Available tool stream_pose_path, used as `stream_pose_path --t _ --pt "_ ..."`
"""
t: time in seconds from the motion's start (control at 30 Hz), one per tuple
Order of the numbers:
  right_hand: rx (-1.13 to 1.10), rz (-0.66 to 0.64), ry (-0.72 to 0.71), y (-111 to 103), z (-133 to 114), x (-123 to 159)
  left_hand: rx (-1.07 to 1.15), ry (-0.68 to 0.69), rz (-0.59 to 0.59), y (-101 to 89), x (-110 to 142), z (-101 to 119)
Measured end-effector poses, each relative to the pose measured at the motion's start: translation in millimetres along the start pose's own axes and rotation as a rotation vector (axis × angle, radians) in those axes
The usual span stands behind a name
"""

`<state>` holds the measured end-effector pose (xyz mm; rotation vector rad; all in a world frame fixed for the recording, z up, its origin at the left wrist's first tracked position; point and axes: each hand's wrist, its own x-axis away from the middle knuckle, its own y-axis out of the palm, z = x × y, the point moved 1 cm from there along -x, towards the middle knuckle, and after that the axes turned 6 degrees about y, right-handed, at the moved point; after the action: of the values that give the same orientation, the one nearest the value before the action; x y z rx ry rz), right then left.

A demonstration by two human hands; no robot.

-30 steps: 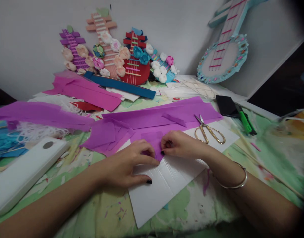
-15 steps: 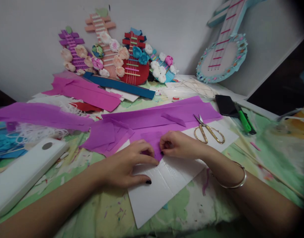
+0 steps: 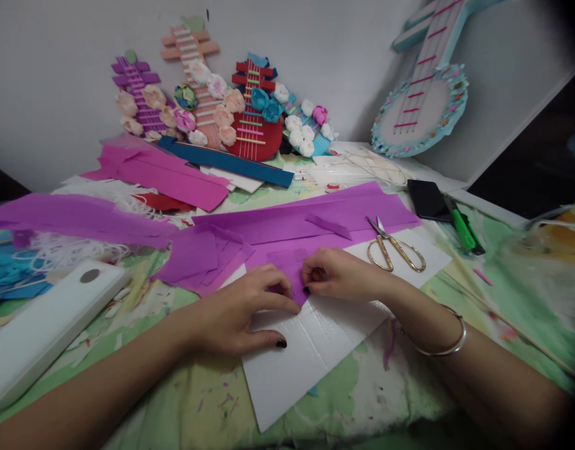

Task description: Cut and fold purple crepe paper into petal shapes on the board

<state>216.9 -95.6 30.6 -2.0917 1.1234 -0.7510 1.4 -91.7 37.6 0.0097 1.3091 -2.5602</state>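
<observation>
My left hand [image 3: 254,306] rests on a white board [image 3: 306,362], its thumb spread apart from the curved fingers, which touch the lower edge of a small piece of purple paper [image 3: 287,259]. My right hand [image 3: 337,275] is closed in a pinch at that piece's right side, thumb against forefinger; its fingertips partly hide what they grip. Larger purple paper sheets [image 3: 287,219] lie just behind both hands. Gold-handled scissors [image 3: 395,244] lie with parted blades beside my right wrist, on the board.
A white oblong device [image 3: 53,325] lies at the left. A black phone [image 3: 427,200] and a green cutter [image 3: 463,228] lie at the right. Decorated paper lutes [image 3: 254,119] lean on the wall behind pink paper [image 3: 165,172] and a blue strip [image 3: 226,161]. A thin stick [image 3: 507,322] lies right.
</observation>
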Motion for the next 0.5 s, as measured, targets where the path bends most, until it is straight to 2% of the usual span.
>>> stream_pose_path --t 0.3,0.5 --pt "-0.013 0.033 0.013 -0.1 -1.2 0.3 0.011 -0.005 0.013 0.2 0.0 0.5" --pt "0.008 0.000 0.005 0.1 -2.1 0.2 0.022 -0.008 0.008 0.2 0.4 1.3"
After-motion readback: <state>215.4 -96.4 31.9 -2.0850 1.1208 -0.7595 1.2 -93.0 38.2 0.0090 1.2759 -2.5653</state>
